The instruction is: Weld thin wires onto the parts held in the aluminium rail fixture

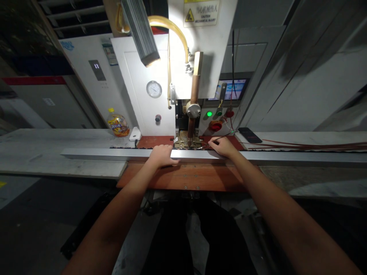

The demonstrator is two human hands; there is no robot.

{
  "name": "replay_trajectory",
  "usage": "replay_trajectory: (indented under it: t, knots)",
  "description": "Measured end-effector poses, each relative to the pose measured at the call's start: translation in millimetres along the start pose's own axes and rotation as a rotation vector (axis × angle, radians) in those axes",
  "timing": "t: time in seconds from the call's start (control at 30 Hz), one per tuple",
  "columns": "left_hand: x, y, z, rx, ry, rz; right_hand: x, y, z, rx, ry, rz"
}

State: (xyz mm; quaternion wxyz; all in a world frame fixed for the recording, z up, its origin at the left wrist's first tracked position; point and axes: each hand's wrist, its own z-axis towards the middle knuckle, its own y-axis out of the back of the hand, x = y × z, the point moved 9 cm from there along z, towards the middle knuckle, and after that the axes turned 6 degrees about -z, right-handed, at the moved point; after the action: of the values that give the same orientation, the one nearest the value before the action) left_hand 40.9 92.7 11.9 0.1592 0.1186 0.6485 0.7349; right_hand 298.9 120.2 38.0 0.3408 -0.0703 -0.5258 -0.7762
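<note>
A long silver metal bar (195, 154) lies across the brown board (172, 177) in front of a white machine. Left of the machine's copper rod, my left hand (163, 156) is wrapped over the bar, its thumb along the near side. My right hand (222, 146) is closed in a pinch at the bar's far edge, right of the rod; a thin wire or tool seems to come from its fingers, too small to name. The copper rod (190, 128) comes down onto a small brass fixture (183, 141) between my hands.
A bottle (117, 123) and a white object (135, 134) stand on the left table. A black phone (249, 135) lies at the right, near long reddish strips (315, 146). Behind are a lit screen (233, 89), a red knob (215, 126) and a gauge (154, 89). A lamp (140, 30) hangs above.
</note>
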Motion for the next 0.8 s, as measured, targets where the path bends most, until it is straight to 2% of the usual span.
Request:
replay_trajectory:
  t: [0.43,0.63,0.8]
  knots:
    - [-1.4,1.8,-1.4,-0.011,0.007,0.009,-3.9,1.2,5.5,-0.005,-0.014,0.027]
    - [-1.8,1.2,-1.4,-0.032,-0.013,-0.007,4.9,3.0,8.9,-0.018,-0.002,0.036]
    - [-1.8,0.3,-2.2,-0.049,-0.028,0.001,12.5,-3.4,13.1,-0.024,0.004,0.023]
